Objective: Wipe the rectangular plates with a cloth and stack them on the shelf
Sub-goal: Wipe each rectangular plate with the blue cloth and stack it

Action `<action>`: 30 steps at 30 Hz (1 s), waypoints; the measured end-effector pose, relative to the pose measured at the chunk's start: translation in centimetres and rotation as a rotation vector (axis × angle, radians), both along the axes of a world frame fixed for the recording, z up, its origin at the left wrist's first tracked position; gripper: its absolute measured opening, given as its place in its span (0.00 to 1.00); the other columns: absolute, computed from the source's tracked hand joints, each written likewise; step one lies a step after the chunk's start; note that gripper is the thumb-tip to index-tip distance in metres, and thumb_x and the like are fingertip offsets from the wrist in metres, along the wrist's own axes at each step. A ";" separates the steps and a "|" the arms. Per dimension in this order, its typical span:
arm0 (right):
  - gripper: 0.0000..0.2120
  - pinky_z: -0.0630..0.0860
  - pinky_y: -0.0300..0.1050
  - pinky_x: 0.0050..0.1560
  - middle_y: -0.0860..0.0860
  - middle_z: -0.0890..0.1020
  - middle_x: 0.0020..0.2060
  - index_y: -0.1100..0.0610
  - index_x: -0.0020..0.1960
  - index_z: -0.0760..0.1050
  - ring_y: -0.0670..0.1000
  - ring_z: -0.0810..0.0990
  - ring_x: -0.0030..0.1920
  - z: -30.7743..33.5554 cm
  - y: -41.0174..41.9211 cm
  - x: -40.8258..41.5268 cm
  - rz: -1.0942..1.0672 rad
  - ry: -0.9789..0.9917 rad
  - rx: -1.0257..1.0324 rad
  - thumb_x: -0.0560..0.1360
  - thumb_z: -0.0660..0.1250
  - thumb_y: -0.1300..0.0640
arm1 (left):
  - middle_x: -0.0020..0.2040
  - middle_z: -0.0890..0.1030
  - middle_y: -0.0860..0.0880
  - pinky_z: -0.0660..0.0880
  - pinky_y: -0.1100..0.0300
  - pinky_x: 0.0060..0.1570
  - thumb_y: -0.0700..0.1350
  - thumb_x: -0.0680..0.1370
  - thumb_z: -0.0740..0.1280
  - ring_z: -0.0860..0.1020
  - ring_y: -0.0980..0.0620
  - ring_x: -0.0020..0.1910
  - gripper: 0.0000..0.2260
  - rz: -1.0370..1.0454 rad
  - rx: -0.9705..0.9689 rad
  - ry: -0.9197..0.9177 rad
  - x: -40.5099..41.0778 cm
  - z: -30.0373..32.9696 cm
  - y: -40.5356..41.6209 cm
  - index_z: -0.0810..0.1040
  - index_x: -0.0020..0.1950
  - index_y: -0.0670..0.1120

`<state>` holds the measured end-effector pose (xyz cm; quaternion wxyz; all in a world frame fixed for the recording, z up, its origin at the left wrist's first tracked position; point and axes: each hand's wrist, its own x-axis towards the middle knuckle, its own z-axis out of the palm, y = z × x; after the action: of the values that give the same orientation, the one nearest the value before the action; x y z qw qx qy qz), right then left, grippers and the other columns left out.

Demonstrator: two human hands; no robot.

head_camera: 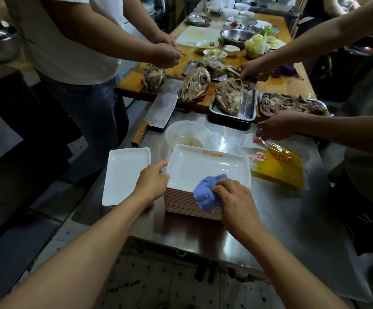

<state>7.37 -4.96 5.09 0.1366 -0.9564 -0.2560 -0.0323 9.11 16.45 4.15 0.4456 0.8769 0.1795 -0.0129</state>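
Observation:
A tall stack of white rectangular plates with pink edges stands on the steel table. My right hand grips a blue cloth on the near rim of the top plate. My left hand holds the stack's left edge, thumb on the top plate's rim. A second, lower pile of white rectangular plates lies just left of the stack.
Behind the stack sit a clear plastic bowl, a cleaver and a yellow package that another person's hand handles. Steel trays of cooked meat fill the wooden table beyond. A person stands at the left.

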 end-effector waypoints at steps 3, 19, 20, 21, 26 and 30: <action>0.13 0.74 0.53 0.45 0.59 0.80 0.46 0.63 0.44 0.80 0.62 0.79 0.48 0.4 -2.4 -0.4 -0.085 -0.026 -0.073 0.60 0.72 0.71 | 0.44 0.79 0.49 0.68 0.60 0.45 0.37 0.77 0.58 0.75 0.50 0.45 0.21 0.001 0.025 0.001 -0.1 0.1 -0.3 0.73 0.68 0.51; 0.14 0.77 0.51 0.47 0.59 0.77 0.57 0.66 0.53 0.79 0.60 0.79 0.48 2.5 -6.6 1.1 -0.377 0.083 0.478 0.72 0.62 0.74 | 0.75 0.60 0.52 0.51 0.51 0.72 0.54 0.76 0.66 0.56 0.53 0.74 0.26 -0.537 0.630 -0.191 -1.0 -0.3 -5.3 0.64 0.73 0.54; 0.14 0.77 0.53 0.47 0.59 0.77 0.58 0.66 0.54 0.79 0.60 0.79 0.48 2.6 -6.7 1.3 -0.384 0.092 0.489 0.72 0.61 0.73 | 0.76 0.59 0.53 0.51 0.51 0.72 0.54 0.76 0.66 0.56 0.53 0.75 0.27 -0.569 0.633 -0.167 -0.9 -0.5 -5.6 0.63 0.73 0.55; 0.14 0.77 0.53 0.48 0.59 0.77 0.58 0.65 0.54 0.79 0.59 0.78 0.49 2.7 -6.8 1.4 -0.387 0.091 0.493 0.72 0.61 0.73 | 0.76 0.59 0.52 0.53 0.52 0.71 0.51 0.76 0.67 0.56 0.53 0.74 0.26 -0.583 0.638 -0.163 -0.9 -0.8 -5.9 0.63 0.73 0.55; 0.15 0.72 0.43 0.52 0.60 0.78 0.56 0.65 0.53 0.80 0.56 0.76 0.53 2.7 -6.9 1.8 -0.398 0.082 0.503 0.70 0.61 0.74 | 0.72 0.68 0.54 0.62 0.56 0.66 0.41 0.74 0.68 0.64 0.53 0.72 0.23 -0.511 0.640 -0.246 -1.4 -1.2 -6.1 0.72 0.68 0.54; 0.14 0.75 0.50 0.48 0.59 0.79 0.52 0.63 0.51 0.80 0.58 0.78 0.48 2.9 -7.0 2.0 -0.385 0.097 0.571 0.71 0.61 0.73 | 0.68 0.73 0.57 0.69 0.55 0.61 0.43 0.74 0.69 0.69 0.55 0.69 0.20 -0.486 0.622 -0.271 -1.9 0.1 -6.1 0.75 0.65 0.57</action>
<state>9.36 -11.99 7.98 0.4021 -0.9107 -0.0450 -0.0825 7.16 10.31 4.27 0.1630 0.9804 -0.0976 0.0525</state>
